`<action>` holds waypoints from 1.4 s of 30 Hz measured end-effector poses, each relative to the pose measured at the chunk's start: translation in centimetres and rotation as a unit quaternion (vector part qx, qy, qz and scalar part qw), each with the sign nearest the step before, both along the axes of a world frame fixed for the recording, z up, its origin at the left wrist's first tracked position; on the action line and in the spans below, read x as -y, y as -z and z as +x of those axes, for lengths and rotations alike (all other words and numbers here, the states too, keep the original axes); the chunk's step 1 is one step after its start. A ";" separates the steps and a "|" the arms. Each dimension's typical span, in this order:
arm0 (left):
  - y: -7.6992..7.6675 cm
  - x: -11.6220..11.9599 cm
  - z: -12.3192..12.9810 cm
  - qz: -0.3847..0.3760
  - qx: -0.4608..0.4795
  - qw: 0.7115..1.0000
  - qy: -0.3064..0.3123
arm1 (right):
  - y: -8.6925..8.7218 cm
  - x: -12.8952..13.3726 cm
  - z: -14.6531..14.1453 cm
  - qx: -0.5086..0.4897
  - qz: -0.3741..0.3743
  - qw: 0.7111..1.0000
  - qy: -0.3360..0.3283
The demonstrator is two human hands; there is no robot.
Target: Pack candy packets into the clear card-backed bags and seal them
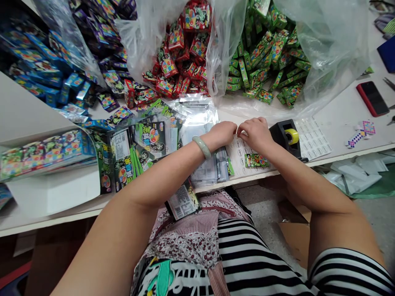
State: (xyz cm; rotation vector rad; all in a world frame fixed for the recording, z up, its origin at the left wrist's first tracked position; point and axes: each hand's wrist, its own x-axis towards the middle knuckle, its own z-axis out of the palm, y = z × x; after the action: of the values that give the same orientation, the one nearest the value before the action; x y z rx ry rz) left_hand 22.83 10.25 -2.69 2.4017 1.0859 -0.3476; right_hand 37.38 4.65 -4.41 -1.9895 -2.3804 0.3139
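Note:
My left hand, with a jade-coloured bangle on its wrist, is closed in a pinch. Facing it, my right hand pinches too, its fingertips almost meeting those of the left. Whatever lies between the fingertips is too small to make out. Both hands hover over a white sheet of printed oval stickers. Below my right hand lies a small green printed box. A black tape dispenser with yellow tape stands just right of that hand. Under my left forearm are clear plastic sleeves.
Plastic bags at the back hold heaps of blue, purple, red and green boxes. Black-green printed packets and a white carton lie left. A red-cased phone and another sticker sheet lie right.

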 end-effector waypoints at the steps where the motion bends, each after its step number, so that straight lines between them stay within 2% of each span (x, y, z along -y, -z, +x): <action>1: -0.1 0.0 0.1 0.000 -0.002 1.000 0.000 | 0.0 0.3 0.0 0.004 0.004 1.000 -0.005; 6: -0.2 -0.2 0.3 -0.012 -0.018 1.000 0.005 | -0.3 0.9 0.2 -0.021 0.005 1.000 0.013; 9: 0.1 -0.3 0.4 -0.011 -0.031 0.999 0.003 | -1.2 0.9 1.7 -0.045 0.000 0.998 0.041; 14: 0.2 -0.4 0.4 -0.005 -0.045 0.999 0.012 | -2.4 0.3 6.0 0.039 0.026 0.996 0.072; 17: -0.1 -0.3 0.6 0.002 -0.050 0.998 0.023 | -2.1 -0.1 7.5 0.086 0.017 0.995 0.045; 23: -0.2 -0.3 0.6 0.006 -0.063 0.997 0.033 | -0.9 -0.7 7.1 0.111 -0.007 0.994 0.010; 29: 0.1 -0.4 0.7 0.006 -0.066 0.997 0.034 | -1.2 -0.5 7.0 0.115 -0.002 0.993 -0.012; 34: -0.1 -0.3 1.1 0.005 -0.073 0.997 0.034 | -1.2 0.3 7.5 0.109 0.030 0.991 -0.067; 42: -0.3 -0.1 1.0 0.021 -0.066 0.996 0.057 | -0.5 0.1 7.3 0.143 0.057 0.985 -0.076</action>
State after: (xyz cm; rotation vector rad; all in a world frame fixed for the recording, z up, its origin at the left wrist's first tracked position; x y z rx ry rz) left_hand 23.83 10.33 -2.38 2.5156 1.0225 -0.5328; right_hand 44.70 4.51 -3.89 -1.9209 -2.6555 -0.1120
